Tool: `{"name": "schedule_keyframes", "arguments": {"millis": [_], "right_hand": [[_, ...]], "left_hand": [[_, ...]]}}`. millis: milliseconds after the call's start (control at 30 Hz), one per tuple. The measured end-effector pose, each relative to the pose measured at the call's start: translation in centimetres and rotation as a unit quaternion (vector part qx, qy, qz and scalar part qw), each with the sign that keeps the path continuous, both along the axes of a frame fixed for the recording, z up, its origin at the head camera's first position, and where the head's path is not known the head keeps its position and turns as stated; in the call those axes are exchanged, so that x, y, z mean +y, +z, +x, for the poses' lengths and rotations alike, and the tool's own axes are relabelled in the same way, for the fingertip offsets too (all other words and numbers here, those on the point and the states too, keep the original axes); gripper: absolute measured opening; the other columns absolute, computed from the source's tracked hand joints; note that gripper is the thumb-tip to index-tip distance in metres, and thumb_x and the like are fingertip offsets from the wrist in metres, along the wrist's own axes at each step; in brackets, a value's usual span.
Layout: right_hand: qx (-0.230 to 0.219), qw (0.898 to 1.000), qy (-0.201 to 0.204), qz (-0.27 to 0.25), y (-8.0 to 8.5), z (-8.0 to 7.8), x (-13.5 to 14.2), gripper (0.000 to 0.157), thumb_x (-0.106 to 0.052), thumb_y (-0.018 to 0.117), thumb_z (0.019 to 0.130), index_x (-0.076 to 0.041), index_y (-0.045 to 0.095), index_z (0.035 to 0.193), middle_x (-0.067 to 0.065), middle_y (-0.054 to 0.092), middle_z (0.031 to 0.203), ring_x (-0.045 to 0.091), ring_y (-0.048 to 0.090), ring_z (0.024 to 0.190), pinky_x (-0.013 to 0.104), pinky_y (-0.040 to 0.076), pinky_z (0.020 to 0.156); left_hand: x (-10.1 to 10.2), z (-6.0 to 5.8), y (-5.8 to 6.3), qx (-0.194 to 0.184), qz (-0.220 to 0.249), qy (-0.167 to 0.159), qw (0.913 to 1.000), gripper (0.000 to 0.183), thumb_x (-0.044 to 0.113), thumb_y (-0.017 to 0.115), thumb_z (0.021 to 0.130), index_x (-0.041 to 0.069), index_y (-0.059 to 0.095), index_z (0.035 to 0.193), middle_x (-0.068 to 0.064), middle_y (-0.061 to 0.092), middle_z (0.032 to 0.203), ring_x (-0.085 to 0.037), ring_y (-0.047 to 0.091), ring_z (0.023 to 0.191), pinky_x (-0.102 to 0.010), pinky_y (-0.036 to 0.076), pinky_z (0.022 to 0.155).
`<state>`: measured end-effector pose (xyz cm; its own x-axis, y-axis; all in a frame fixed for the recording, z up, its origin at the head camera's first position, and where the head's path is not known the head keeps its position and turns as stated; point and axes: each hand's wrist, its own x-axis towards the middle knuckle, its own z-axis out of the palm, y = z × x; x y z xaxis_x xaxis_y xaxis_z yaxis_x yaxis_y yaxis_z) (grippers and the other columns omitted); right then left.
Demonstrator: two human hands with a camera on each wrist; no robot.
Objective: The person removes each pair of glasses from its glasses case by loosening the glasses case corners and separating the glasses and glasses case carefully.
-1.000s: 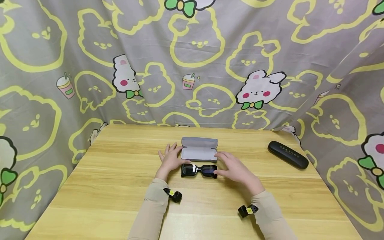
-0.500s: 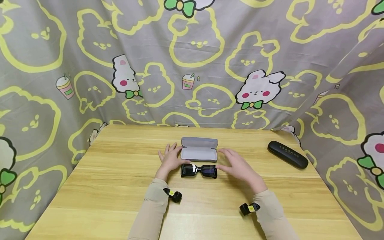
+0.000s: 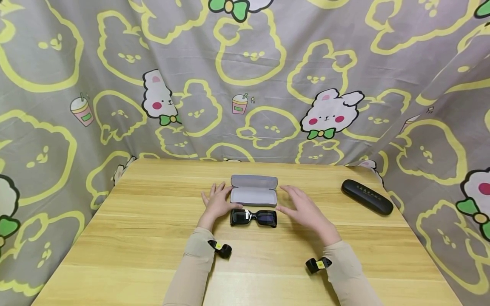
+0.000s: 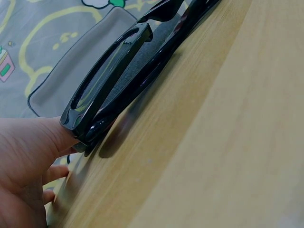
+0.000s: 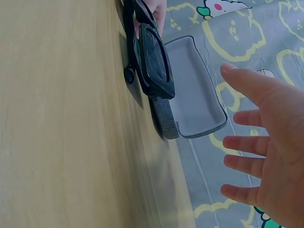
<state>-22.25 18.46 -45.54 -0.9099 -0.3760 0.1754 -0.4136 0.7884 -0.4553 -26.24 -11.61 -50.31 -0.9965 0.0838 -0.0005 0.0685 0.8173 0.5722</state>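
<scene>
An open grey glasses case (image 3: pixel 254 196) with a pale lining lies on the table, its lid tipped back. Just in front of it sit black sunglasses (image 3: pixel 253 218), folded, lenses facing the near side. My left hand (image 3: pixel 218 204) is at the case's left side with fingers spread; its thumb reaches the front left corner, close to the sunglasses' left end. Whether the thumb presses the case is hidden behind the frame in the left wrist view. To the right of the case, my right hand (image 5: pixel 280 142) has its fingers extended and holds nothing.
A closed black glasses case (image 3: pixel 367 197) with small lettering lies at the back right of the wooden table (image 3: pixel 153 238). A patterned grey curtain (image 3: pixel 252 106) hangs behind the table and along its sides. Each wrist wears a small black camera (image 3: pixel 317 265).
My right hand has drawn back to the right, its fingers coming away from the case and the sunglasses. My left hand, the case and the sunglasses have stayed in place.
</scene>
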Motion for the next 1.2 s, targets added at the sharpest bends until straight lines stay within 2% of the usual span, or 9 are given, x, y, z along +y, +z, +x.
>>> {"name": "schedule_keyframes", "arguments": {"millis": [433,600,1200], "right_hand": [[0.007,1.0,-0.016,-0.008,0.2,-0.9,-0.2,0.073,-0.043,0.065,0.091,-0.01,0.036,0.15,0.019,0.041,0.151,0.041,0.038,0.139,0.06,0.03,0.114],[-0.003,1.0,-0.027,-0.009,0.1,-1.3,-0.2,0.071,-0.045,0.062,0.092,-0.014,0.035,0.151,0.016,0.041,0.152,0.039,0.039,0.139,0.06,0.031,0.114],[-0.024,0.998,-0.056,-0.007,-0.1,-3.6,-1.5,0.079,-0.06,0.051,0.093,-0.015,0.029,0.154,0.017,0.038,0.154,0.04,0.037,0.14,0.058,0.031,0.115]], "left_hand": [[0.0,0.1,0.1,0.004,0.005,0.001,1.0,0.085,0.054,0.08,0.07,0.02,0.051,0.142,-0.011,0.03,0.16,-0.04,0.008,0.151,-0.072,-0.012,0.112],[0.0,0.1,0.1,0.004,0.006,0.001,1.0,0.084,0.054,0.081,0.07,0.02,0.052,0.142,-0.011,0.03,0.16,-0.041,0.009,0.151,-0.072,-0.012,0.112],[-0.1,0.0,-0.2,0.002,0.001,0.0,1.0,0.085,0.055,0.08,0.07,0.02,0.051,0.142,-0.01,0.029,0.16,-0.04,0.007,0.151,-0.072,-0.013,0.111]]}}
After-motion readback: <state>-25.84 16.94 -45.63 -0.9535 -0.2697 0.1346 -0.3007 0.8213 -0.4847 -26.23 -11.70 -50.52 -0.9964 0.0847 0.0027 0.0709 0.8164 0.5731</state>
